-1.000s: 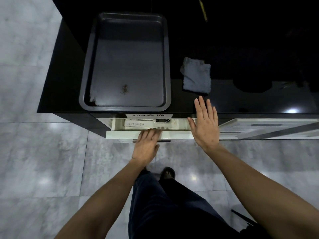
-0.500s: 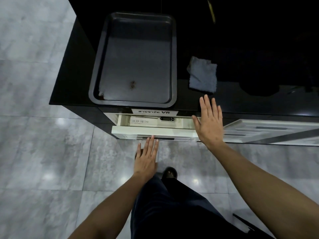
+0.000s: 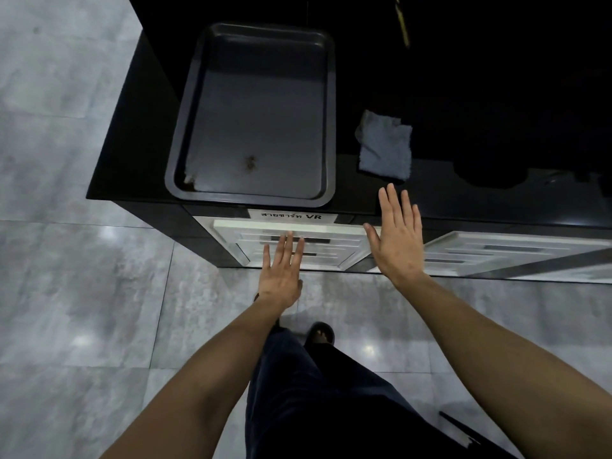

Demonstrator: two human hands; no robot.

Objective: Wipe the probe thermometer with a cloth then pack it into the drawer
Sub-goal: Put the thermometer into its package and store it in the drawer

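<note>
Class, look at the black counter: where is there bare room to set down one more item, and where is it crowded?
Bare room: the strip of counter between the tray and the grey cloth, and the front edge right of the right hand. The tray fills the left end. The far right is too dark to judge.

One dark baking tray [image 3: 251, 111] sits on the one black counter [image 3: 132, 154]. One grey cloth [image 3: 385, 149] lies to the right of the tray. One white label [image 3: 291, 216] is stuck below the tray's near edge. Two white drawer units show under the counter: one [image 3: 331, 246] directly below the tray, one [image 3: 516, 253] to its right. Two bare hands: left [image 3: 280, 276], right [image 3: 399, 240].
</note>
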